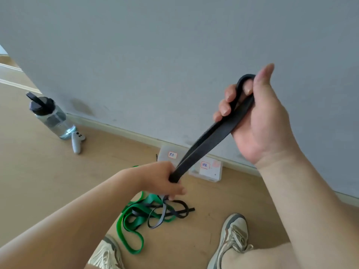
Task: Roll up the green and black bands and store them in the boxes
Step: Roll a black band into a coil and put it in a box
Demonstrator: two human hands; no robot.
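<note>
A black band (pixel 209 139) stretches taut between both hands, doubled flat. My right hand (pixel 258 117) is raised high at the right and grips the band's looped upper end, fingers curled through the loop. My left hand (pixel 165 179) is lower at centre and grips the band's other end in a fist. Below on the floor lies a tangle of green bands (pixel 134 220) and black bands (pixel 178 210). Two clear lidded boxes stand against the wall: the left box (pixel 167 154) and the right box (pixel 208 169), each with a small label, partly hidden behind the band.
A water bottle (pixel 50 115) and a white controller (pixel 76 140) stand on the wooden floor at the left by the grey wall. My two shoes (pixel 233 235) are at the bottom edge near the band pile.
</note>
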